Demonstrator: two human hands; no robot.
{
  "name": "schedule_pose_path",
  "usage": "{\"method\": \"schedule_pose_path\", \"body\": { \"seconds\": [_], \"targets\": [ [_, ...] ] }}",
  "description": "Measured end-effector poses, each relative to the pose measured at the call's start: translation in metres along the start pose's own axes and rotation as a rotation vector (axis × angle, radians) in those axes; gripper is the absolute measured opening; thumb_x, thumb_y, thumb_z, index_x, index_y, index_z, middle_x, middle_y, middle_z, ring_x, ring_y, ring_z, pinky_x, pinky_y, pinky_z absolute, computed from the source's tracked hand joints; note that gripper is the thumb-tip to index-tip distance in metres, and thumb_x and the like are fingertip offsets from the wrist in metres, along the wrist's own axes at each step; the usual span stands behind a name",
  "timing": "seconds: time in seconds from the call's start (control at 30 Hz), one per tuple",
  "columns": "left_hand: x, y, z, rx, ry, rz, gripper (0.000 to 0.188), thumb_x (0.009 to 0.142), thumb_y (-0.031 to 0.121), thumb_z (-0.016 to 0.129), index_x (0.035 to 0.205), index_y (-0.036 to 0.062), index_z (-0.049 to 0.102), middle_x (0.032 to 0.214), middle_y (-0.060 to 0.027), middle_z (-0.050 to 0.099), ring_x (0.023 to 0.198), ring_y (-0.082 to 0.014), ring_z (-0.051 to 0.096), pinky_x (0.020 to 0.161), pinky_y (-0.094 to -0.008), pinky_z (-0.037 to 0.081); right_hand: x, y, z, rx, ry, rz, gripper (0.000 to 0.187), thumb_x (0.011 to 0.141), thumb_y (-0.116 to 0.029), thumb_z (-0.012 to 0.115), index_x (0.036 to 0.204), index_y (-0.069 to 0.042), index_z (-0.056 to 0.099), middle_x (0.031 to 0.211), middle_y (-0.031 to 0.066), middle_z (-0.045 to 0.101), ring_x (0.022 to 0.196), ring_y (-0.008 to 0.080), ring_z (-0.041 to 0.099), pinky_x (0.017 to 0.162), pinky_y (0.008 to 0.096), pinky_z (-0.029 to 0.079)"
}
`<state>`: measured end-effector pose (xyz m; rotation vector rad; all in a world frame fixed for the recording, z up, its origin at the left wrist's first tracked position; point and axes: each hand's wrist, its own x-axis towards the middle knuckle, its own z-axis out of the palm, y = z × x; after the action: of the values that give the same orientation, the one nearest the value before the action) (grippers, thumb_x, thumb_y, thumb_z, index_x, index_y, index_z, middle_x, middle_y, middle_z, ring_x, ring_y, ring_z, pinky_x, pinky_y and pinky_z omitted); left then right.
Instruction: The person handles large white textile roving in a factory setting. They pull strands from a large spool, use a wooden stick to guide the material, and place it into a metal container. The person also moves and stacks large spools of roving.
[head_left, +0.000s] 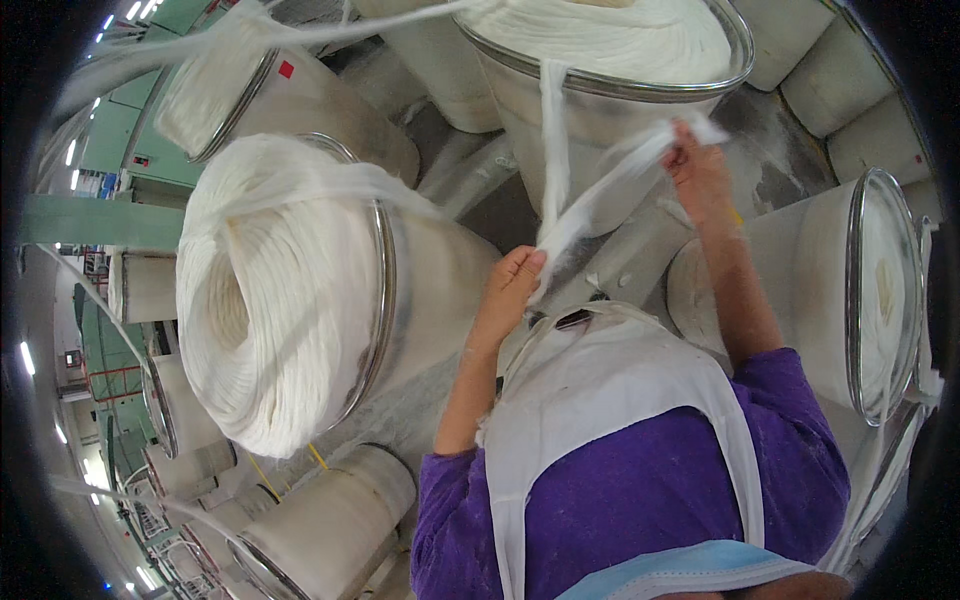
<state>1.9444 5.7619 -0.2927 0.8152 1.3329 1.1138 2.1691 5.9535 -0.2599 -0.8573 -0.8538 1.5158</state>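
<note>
Sliver (white) pinched by both hands' closed fingers.

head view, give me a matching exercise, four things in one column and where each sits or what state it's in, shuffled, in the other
Things:
1. left hand
2. right hand
3. white fibre strand
4. big can on the left

Places or states:
A. heaped high with coiled white fibre
B. stretched between the two hands
C. raised, pinching the strand's upper end
D. lower down, gripping the strand's near end

Pairs: 1-D, 2-C, 3-B, 4-A
</note>
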Motion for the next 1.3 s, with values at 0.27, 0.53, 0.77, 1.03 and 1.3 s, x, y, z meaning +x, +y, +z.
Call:
{"method": "schedule_pose_path", "body": {
  "seconds": [0.27, 0.53, 0.77, 1.03, 1.3],
  "targets": [
    [0.005, -0.01, -0.001, -0.407, 0.073, 0.061, 0.025, 0.099, 0.024, 0.049, 0.104, 0.0023, 0.059, 0.088, -0.0047, 0.065, 0.078, -0.0103, 0.058, 0.074, -0.025, 0.046, -0.067, 0.121, -0.136, -0.746, -0.899, 0.669, 0.03, 0.089, -0.027, 0.061, 0.097, 0.001, 0.069, 0.09, 0.0078, 0.07, 0.08, 0.0169, 0.065, 0.073, 0.0304, 0.054],
    [0.009, -0.003, 0.004, -0.65, 0.145, 0.164, 0.027, 0.097, 0.017, 0.051, 0.117, -0.0015, 0.055, 0.117, -0.0125, 0.062, 0.105, -0.0192, 0.059, 0.095, -0.0331, 0.044, -0.102, 0.227, -0.184, -1.884, -0.943, 0.193, 0.032, 0.081, -0.024, 0.063, 0.104, -0.003, 0.06, 0.098, 0.0185, 0.065, 0.089, 0.0359, 0.064, 0.076, 0.042, 0.051],
    [0.012, -0.012, 0.011, -0.517, 0.295, 0.194, 0.026, 0.095, 0.017, 0.056, 0.114, -0.0008, 0.061, 0.125, -0.0079, 0.058, 0.111, -0.0162, 0.054, 0.097, -0.0308, 0.041, -0.048, 0.101, -0.081, -0.931, -0.83, 0.394, 0.054, 0.077, -0.02, 0.073, 0.124, -0.003, 0.054, 0.114, 0.0119, 0.061, 0.089, 0.0206, 0.061, 0.078, 0.0341, 0.05],
    [0.016, -0.015, 0.015, -0.037, 0.396, 0.329, 0.041, 0.095, 0.019, 0.056, 0.131, -0.0002, 0.048, 0.139, -0.0109, 0.043, 0.121, -0.0189, 0.045, 0.1, -0.0298, 0.036, -0.079, 0.053, 0.061, -0.365, -0.909, 0.493, 0.036, 0.093, -0.032, 0.059, 0.115, -0.004, 0.06, 0.084, 0.0031, 0.062, 0.063, 0.0076, 0.055, 0.057, 0.0218, 0.045],
    [0.106, -0.024, -0.092, 0.091, 0.909, 0.529, 0.061, 0.093, 0.023, 0.059, 0.14, -0.0054, 0.033, 0.142, -0.0175, 0.038, 0.131, -0.0266, 0.036, 0.108, -0.0343, 0.026, -0.074, 0.048, 0.02, -0.561, -0.751, 0.486, 0.033, 0.098, -0.03, 0.05, 0.1, -0.001, 0.065, 0.069, 0.0014, 0.059, 0.053, 0.0071, 0.049, 0.051, 0.0221, 0.041]
  ]
}}
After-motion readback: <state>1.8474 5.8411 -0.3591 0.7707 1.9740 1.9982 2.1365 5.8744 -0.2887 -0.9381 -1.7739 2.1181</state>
